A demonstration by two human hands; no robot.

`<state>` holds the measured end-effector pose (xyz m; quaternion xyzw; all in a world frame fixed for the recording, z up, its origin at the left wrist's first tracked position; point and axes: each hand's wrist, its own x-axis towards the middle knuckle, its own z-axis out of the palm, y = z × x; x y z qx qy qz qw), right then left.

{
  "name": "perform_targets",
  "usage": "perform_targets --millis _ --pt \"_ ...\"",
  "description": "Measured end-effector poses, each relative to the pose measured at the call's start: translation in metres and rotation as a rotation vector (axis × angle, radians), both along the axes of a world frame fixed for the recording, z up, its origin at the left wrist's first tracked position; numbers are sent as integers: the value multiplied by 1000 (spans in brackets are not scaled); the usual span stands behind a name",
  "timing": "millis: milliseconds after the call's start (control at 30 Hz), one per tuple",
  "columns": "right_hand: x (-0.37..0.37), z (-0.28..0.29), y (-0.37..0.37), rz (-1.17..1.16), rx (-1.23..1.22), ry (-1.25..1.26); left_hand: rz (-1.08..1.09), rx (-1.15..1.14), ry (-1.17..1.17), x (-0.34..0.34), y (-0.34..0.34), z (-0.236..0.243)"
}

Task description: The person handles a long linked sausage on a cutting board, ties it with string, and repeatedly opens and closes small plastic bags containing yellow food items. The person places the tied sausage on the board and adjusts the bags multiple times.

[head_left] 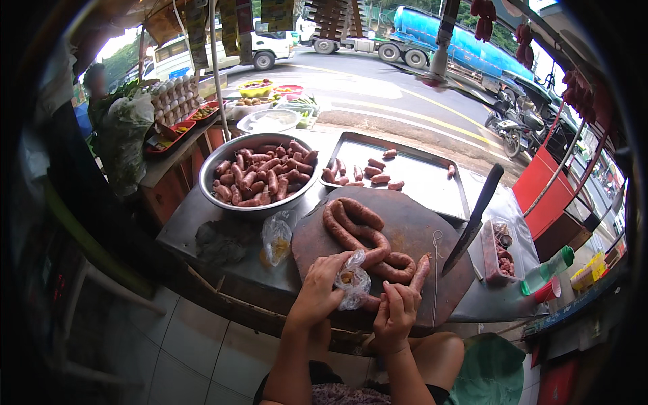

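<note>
At the lower center of my view, the left hand [322, 280] closes on a crumpled clear plastic bag [354, 278], while the right hand [397, 314], fingers drawn together, grips a sausage link [422, 270] whose tip points toward the upper right. Just above them, I see a long sausage [358, 236] looped on a dark board [425, 233] at center frame. A black-handled knife [475, 214] slants over the board's right side. On the steel tabletop [181, 229], a metal bowl [260, 210] heaped with sausages sits left of center; a metal tray [432, 177] at upper center carries scattered pieces. Beyond, a blue tanker truck [451, 40] stands on the road, upper right.
</note>
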<state>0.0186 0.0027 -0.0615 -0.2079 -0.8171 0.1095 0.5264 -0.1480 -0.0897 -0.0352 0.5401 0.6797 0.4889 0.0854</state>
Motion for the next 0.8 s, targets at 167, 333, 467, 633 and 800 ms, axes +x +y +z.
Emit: perform_targets --millis 167,333,467,633,800 --pt "3 -5 -1 4 -53 -2 24 61 -146 -3 0 -4" --pt "4 -8 3 8 -52 -11 35 169 -369 -9 3 -16" --pt "3 -8 3 17 -73 -2 -45 413 -713 -10 13 -24" --pt "4 -6 2 0 -95 -17 -238 573 -1080 0 22 -32" --pt "4 -11 4 -1 -51 -35 -352 592 -1183 3 23 -31"
